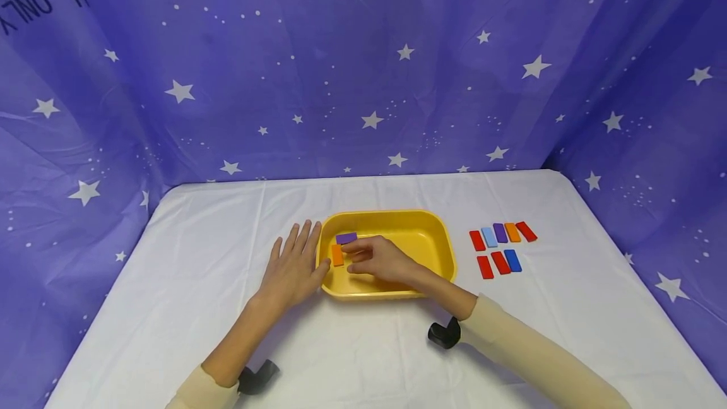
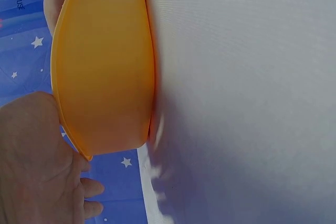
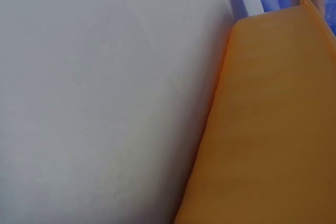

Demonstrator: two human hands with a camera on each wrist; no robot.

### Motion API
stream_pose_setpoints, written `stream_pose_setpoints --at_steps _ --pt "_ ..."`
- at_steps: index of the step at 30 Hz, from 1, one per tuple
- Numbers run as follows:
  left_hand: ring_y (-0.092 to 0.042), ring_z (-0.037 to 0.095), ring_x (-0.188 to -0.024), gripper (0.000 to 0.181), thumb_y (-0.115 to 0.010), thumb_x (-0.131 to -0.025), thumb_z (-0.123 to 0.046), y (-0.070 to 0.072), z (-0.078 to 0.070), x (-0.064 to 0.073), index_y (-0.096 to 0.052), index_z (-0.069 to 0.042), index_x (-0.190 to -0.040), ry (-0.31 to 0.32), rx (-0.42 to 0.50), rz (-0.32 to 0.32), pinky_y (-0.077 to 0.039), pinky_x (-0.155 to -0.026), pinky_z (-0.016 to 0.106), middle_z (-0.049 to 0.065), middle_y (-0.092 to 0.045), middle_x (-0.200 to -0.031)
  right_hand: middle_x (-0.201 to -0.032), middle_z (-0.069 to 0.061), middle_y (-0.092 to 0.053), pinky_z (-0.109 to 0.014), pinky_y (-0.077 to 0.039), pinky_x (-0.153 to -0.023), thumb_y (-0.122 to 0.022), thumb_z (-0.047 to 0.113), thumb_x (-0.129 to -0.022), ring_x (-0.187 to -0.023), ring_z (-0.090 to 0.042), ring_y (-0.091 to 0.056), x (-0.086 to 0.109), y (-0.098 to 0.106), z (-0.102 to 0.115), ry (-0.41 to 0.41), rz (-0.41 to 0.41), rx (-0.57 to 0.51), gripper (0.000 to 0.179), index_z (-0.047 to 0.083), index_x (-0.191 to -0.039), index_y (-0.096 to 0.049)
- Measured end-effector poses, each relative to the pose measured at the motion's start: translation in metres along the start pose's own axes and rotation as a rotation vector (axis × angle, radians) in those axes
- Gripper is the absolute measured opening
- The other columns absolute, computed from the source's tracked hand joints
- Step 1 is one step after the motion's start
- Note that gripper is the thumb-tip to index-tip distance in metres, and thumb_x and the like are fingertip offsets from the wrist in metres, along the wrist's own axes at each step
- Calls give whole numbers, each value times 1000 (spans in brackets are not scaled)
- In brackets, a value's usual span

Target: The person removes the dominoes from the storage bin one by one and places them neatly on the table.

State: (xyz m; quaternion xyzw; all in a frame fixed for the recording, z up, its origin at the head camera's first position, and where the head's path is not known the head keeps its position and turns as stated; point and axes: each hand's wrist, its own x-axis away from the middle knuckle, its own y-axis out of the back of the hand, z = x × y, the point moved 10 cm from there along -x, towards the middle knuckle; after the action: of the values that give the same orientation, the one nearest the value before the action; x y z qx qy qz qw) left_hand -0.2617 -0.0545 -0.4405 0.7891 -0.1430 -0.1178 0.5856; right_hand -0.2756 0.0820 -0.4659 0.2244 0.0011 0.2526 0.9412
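A yellow tray (image 1: 409,295) stands on the table, with a purple block (image 1: 346,238) and an orange block (image 1: 337,255) lying at its left end. My right hand (image 1: 382,259) reaches over the near rim into the tray, its fingertips right beside the orange block. Thumb and forefinger are apart, with nothing seen between them. The left hand (image 1: 292,270) lies at the tray's left end with its fingers straight and the thumb over the rim. In the left wrist view the same hand (image 2: 37,156) touches the rim. The right wrist view shows the tray's outer wall (image 3: 273,119), which hides the right hand.
Right of the tray, several flat blocks lie in two rows on the white cloth (image 1: 363,358): a light blue block (image 1: 490,237), an orange one (image 1: 512,232) and a dark blue one (image 1: 513,260) among red ones. Purple star-patterned curtains (image 1: 318,81) surround the table.
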Motion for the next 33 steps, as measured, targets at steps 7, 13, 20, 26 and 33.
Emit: stream_pose_setpoints --at_steps 7,13,20,26,33 --pt "-13 39 -149 74 -49 -100 -39 -1 1 1 -19 -5 -159 4 4 -2 -11 -115 62 18 -20 -163 -117 -9 -70 -31 -52 -91 -76 9 -87 -98 -19 -65 -11 -2 -1 -28 -19 58 40 2 -125 -69" --pt "-11 38 -150 75 -48 -101 -41 -3 2 0 -18 -5 -160 6 2 14 -10 -115 62 18 -19 -163 -121 -8 -69 -26 -52 -83 -76 9 -86 -89 -16 -62 -18 -2 -4 -54 -20 72 42 3 -127 -68" --pt "-11 38 -150 75 -48 -101 -41 -4 1 0 -17 -6 -160 4 -3 19 -10 -115 62 18 -18 -163 -115 -5 -70 -24 -49 -71 -78 9 -84 -77 -15 -55 -22 -2 -4 -30 -17 182 45 5 -128 -68" --pt "-12 39 -149 75 -48 -101 -41 -2 1 0 -18 -5 -160 1 -10 14 -11 -115 62 19 -19 -163 -122 -6 -66 -22 -46 -65 -78 8 -83 -70 -12 -52 -24 -6 -2 -2 -12 223 48 3 -130 -66" --pt "-11 39 -150 76 -48 -100 -41 -2 1 -1 -17 -5 -160 5 -3 23 -11 -115 62 19 -19 -163 -129 -7 -63 -23 -47 -69 -77 7 -82 -75 -13 -52 -25 -7 1 16 -10 261 47 4 -128 -67"
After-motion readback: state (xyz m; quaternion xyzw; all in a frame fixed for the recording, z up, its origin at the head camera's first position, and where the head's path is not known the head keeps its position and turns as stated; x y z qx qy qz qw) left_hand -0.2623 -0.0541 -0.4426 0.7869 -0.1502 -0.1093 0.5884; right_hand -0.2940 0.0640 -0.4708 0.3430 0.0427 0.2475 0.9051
